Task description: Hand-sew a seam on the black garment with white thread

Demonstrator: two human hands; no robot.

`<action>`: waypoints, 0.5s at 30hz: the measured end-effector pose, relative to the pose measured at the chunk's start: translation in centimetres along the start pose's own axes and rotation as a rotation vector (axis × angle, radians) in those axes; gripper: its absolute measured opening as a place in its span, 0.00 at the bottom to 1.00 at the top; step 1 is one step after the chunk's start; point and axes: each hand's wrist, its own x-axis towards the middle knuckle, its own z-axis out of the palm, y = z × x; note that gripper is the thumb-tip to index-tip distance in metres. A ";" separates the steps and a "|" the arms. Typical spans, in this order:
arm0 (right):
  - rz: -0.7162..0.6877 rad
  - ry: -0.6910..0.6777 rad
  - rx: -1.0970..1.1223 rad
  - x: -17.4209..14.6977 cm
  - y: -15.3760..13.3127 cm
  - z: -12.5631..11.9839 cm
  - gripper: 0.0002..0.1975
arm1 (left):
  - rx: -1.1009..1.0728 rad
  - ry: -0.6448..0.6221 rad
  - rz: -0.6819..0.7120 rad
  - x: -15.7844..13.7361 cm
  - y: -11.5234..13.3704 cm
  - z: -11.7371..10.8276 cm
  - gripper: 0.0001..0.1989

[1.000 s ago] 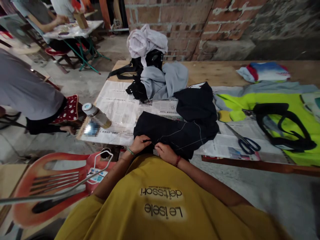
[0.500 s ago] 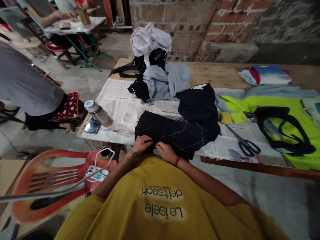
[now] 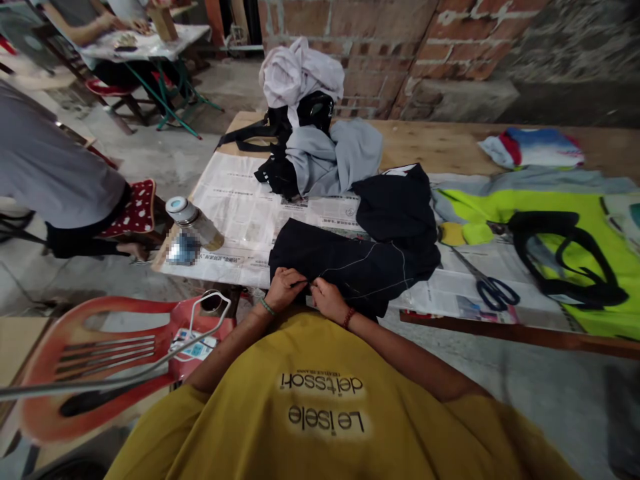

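Observation:
A dark navy garment [image 3: 330, 250] with pale thread lines lies bunched across the table's near edge. My left hand [image 3: 286, 287], with a green bracelet at the wrist, pinches the garment's near edge. Close beside it my right hand [image 3: 327, 298], wearing a red bracelet, has its fingers closed at the same edge, almost touching the left fingertips. Anything small between the fingertips, such as a needle, is too small to make out. Scissors with dark handles [image 3: 493, 290] rest on newspaper to the right.
A glass bottle [image 3: 200, 227] stands at the table's left corner. Grey cloth [image 3: 335, 157] and a white cloth bundle [image 3: 300, 73] lie at the back. Neon yellow fabric [image 3: 590, 260] covers the right side. A red plastic chair [image 3: 115, 307] is at left, near a seated person [image 3: 55, 160].
My hands stay at the garment's edge with only slight finger movement, the left fingers a little flatter. The view has shifted slightly.

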 end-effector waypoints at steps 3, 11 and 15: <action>0.003 0.023 -0.025 0.1 0.2 0.0 0.09 | 0.009 -0.007 0.071 -0.1 0.0 0.1 0.04; 0.188 -0.074 0.130 0.2 0.5 0.0 0.06 | -0.056 0.046 -0.026 -0.8 -0.2 1.2 0.05; 0.270 -0.078 0.142 0.0 0.6 0.1 0.08 | -0.088 0.080 -0.057 -0.8 -0.3 1.3 0.04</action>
